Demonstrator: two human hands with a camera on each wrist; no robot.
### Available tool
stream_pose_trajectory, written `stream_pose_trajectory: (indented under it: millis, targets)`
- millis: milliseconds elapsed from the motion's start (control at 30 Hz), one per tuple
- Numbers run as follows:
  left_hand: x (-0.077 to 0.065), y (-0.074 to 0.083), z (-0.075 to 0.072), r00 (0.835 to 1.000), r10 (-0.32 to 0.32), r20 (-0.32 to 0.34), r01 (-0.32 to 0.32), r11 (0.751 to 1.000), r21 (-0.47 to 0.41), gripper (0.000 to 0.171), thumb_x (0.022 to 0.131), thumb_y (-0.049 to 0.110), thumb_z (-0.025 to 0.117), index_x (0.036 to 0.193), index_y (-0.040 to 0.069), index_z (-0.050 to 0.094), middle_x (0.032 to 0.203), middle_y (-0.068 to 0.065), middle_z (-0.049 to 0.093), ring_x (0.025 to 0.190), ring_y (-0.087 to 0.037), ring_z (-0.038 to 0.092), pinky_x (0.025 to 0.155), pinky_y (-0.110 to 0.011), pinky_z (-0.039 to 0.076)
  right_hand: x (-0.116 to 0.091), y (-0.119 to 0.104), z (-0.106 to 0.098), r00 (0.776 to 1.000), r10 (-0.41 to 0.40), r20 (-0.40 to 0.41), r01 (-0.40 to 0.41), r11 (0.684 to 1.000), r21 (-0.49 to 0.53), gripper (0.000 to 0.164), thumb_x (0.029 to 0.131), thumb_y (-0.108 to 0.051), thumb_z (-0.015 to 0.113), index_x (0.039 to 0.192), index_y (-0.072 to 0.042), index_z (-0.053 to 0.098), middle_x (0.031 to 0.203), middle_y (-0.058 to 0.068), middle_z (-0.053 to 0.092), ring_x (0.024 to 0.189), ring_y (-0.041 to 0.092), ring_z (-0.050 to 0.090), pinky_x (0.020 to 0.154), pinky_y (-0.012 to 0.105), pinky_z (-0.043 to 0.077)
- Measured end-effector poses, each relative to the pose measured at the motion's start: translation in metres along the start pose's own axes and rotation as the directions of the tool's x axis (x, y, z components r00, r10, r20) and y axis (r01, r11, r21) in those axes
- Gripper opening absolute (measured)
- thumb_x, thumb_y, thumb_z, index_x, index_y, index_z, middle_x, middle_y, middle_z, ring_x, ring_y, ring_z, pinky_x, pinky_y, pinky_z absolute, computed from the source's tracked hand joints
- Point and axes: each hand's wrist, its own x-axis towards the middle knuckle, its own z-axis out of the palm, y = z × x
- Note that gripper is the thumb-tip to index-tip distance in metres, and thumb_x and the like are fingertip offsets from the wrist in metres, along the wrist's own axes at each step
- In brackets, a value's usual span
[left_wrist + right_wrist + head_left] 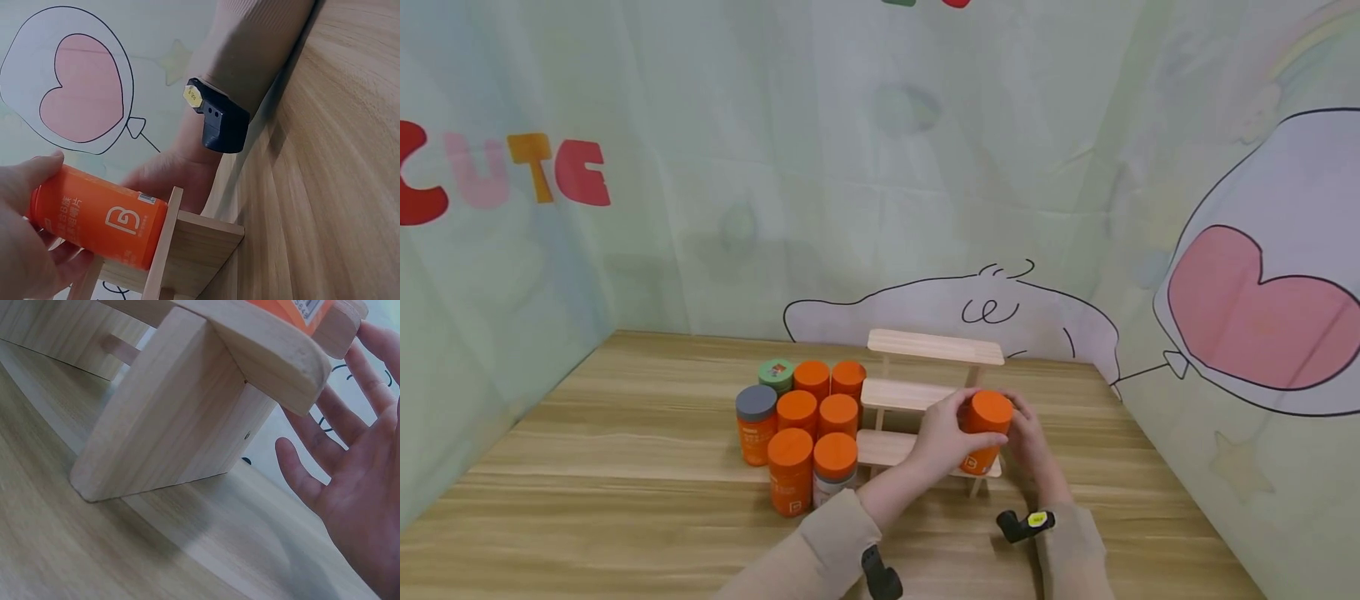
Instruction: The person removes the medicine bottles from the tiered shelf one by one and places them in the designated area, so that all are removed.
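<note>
My left hand (942, 435) grips an orange supplement bottle (989, 417) with an orange lid, thumb on one side and fingers on the other. The bottle's base is right at the lowest tier (887, 450) of a small three-tier wooden shelf, at its right end. In the left wrist view the bottle (103, 215) shows white lettering and a white logo. My right hand (353, 440) is beside the shelf's right end, fingers extended and slightly spread, palm towards the shelf. In the head view the right hand (1028, 437) is partly hidden behind the bottle.
Left of the shelf, several bottles stand close together, mostly with orange lids (790, 446). One has a grey lid (756, 402) and another a green lid (776, 373). The shelf's top tier (936, 347) rises behind my hands. A printed curtain (775, 167) surrounds the wooden table (625, 500).
</note>
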Motion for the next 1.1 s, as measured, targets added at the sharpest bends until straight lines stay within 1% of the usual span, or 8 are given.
stream_pose_trajectory:
  millis: [133, 233, 433, 567, 667, 800, 900, 1100]
  targets:
    - [0.001, 0.000, -0.001, 1.000, -0.003, -0.014, 0.003, 1.000, 0.002, 0.061, 0.078, 0.021, 0.083, 0.132, 0.007, 0.058, 0.121, -0.009, 0.067, 0.107, -0.021, 0.064, 0.093, -0.035, 0.053, 0.000, 0.000, 0.000, 1.000, 0.004, -0.009, -0.004, 1.000, -0.002, 0.039, 0.104, -0.009, 0.027, 0.113, -0.031, 0.058, 0.107, -0.018, 0.066, 0.101, 0.001, 0.061, 0.090, 0.020, 0.048]
    - [0.000, 0.001, -0.003, 1.000, -0.008, -0.022, 0.008, 1.000, -0.003, 0.061, 0.078, 0.021, 0.084, 0.131, 0.006, 0.059, 0.120, -0.009, 0.068, 0.106, -0.020, 0.065, 0.092, -0.035, 0.054, 0.000, 0.000, 0.000, 1.000, -0.011, 0.004, 0.011, 1.000, 0.006, 0.039, 0.104, -0.008, 0.027, 0.113, -0.029, 0.057, 0.106, -0.017, 0.066, 0.099, 0.001, 0.061, 0.088, 0.020, 0.049]
    - [-0.002, 0.008, -0.011, 0.999, -0.011, -0.033, 0.009, 0.998, -0.060, 0.060, 0.078, 0.020, 0.083, 0.131, 0.005, 0.059, 0.121, -0.011, 0.067, 0.107, -0.023, 0.065, 0.093, -0.039, 0.054, 0.002, 0.001, 0.000, 1.000, -0.025, 0.017, 0.024, 0.998, 0.059, 0.041, 0.103, -0.004, 0.026, 0.112, -0.028, 0.058, 0.105, -0.016, 0.067, 0.096, 0.001, 0.061, 0.084, 0.020, 0.049]
    - [-0.003, 0.017, -0.024, 0.999, -0.004, -0.047, 0.000, 0.996, -0.084, 0.060, 0.079, 0.020, 0.083, 0.131, 0.005, 0.058, 0.122, -0.012, 0.067, 0.110, -0.026, 0.064, 0.092, -0.041, 0.055, 0.003, 0.002, 0.001, 0.999, -0.032, 0.022, 0.030, 0.994, 0.108, 0.044, 0.102, -0.002, 0.026, 0.112, -0.028, 0.060, 0.106, -0.015, 0.067, 0.097, 0.002, 0.062, 0.085, 0.022, 0.051]
    - [-0.004, 0.023, -0.035, 0.998, 0.018, -0.065, -0.024, 0.996, -0.081, 0.058, 0.079, 0.021, 0.082, 0.130, 0.007, 0.059, 0.122, -0.012, 0.067, 0.110, -0.027, 0.064, 0.092, -0.041, 0.055, 0.004, 0.003, 0.002, 0.999, -0.038, 0.021, 0.035, 0.992, 0.120, 0.044, 0.102, -0.002, 0.028, 0.112, -0.028, 0.061, 0.107, -0.014, 0.066, 0.098, 0.002, 0.062, 0.087, 0.023, 0.052]
    - [-0.007, 0.031, -0.050, 0.995, 0.041, -0.096, -0.047, 0.997, -0.067, 0.058, 0.079, 0.022, 0.082, 0.131, 0.007, 0.059, 0.121, -0.011, 0.067, 0.111, -0.026, 0.064, 0.093, -0.041, 0.055, 0.004, 0.002, 0.003, 1.000, -0.023, -0.013, 0.024, 0.995, 0.099, 0.043, 0.101, -0.003, 0.029, 0.111, -0.030, 0.061, 0.107, -0.014, 0.065, 0.097, 0.002, 0.062, 0.086, 0.024, 0.052]
    - [-0.009, 0.036, -0.061, 0.992, 0.037, -0.125, -0.046, 0.997, -0.067, 0.060, 0.080, 0.023, 0.082, 0.132, 0.008, 0.058, 0.122, -0.009, 0.067, 0.112, -0.026, 0.062, 0.094, -0.041, 0.054, 0.003, 0.002, 0.004, 0.999, -0.005, -0.043, 0.008, 0.997, 0.076, 0.043, 0.101, -0.003, 0.030, 0.109, -0.032, 0.062, 0.107, -0.014, 0.064, 0.096, 0.001, 0.061, 0.086, 0.025, 0.051]
    - [-0.012, 0.041, -0.085, 0.985, 0.049, -0.167, -0.063, 0.995, -0.077, 0.057, 0.080, 0.021, 0.082, 0.131, 0.011, 0.060, 0.118, -0.007, 0.068, 0.109, -0.023, 0.062, 0.095, -0.041, 0.053, 0.003, 0.001, 0.007, 0.996, 0.027, -0.082, -0.024, 0.999, 0.046, 0.042, 0.100, -0.003, 0.031, 0.106, -0.032, 0.061, 0.106, -0.014, 0.063, 0.097, 0.003, 0.061, 0.086, 0.025, 0.051]
